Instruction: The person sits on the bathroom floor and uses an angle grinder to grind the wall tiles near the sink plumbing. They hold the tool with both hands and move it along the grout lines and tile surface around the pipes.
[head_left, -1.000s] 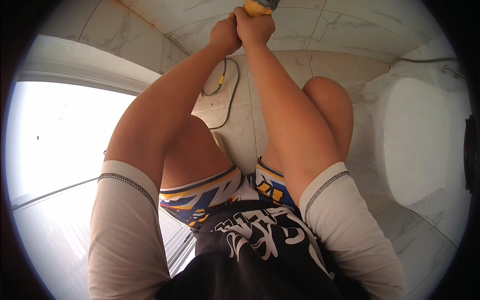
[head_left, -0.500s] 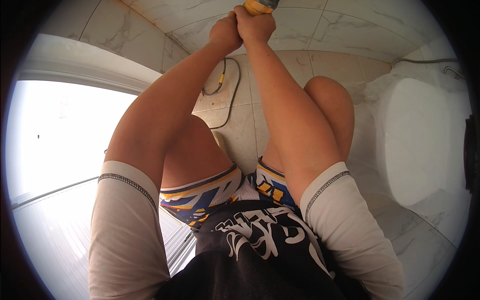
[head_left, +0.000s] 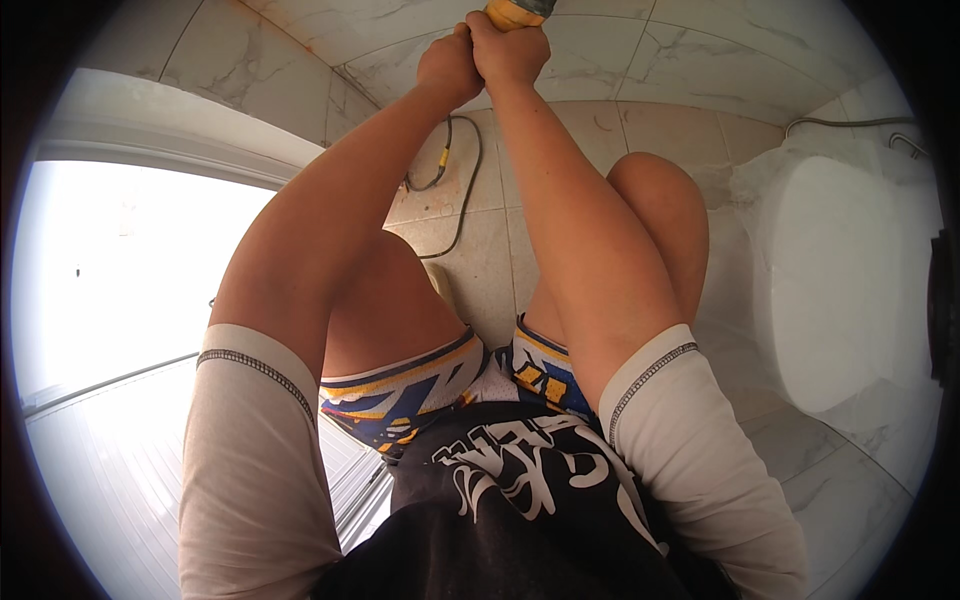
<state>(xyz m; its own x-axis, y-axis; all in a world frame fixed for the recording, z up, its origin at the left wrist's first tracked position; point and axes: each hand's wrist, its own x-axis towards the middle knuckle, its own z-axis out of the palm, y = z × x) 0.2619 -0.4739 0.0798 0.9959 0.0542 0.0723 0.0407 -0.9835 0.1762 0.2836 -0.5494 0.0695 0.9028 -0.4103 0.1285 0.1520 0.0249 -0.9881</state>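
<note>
At the top edge of the view, both my arms reach forward and my hands meet close together against a yellow and dark power tool (head_left: 515, 13). My right hand (head_left: 512, 52) is wrapped round its near end. Beside it, touching, my left hand (head_left: 447, 68) is closed too, its fingers partly hidden. Most of the tool lies beyond the picture, so its exact kind and working end do not show. A dark cable (head_left: 470, 190) with a yellow sleeve loops on the tiled floor below my hands; its upper end passes behind my left forearm.
Marbled wall tiles (head_left: 700, 60) rise ahead, above the floor tiles (head_left: 490, 245). To my right stands a white, toilet-like fixture (head_left: 835, 280) wrapped in clear plastic, with a grey hose (head_left: 850, 122) behind it. A bright opening with a pale frame (head_left: 160, 145) is on my left.
</note>
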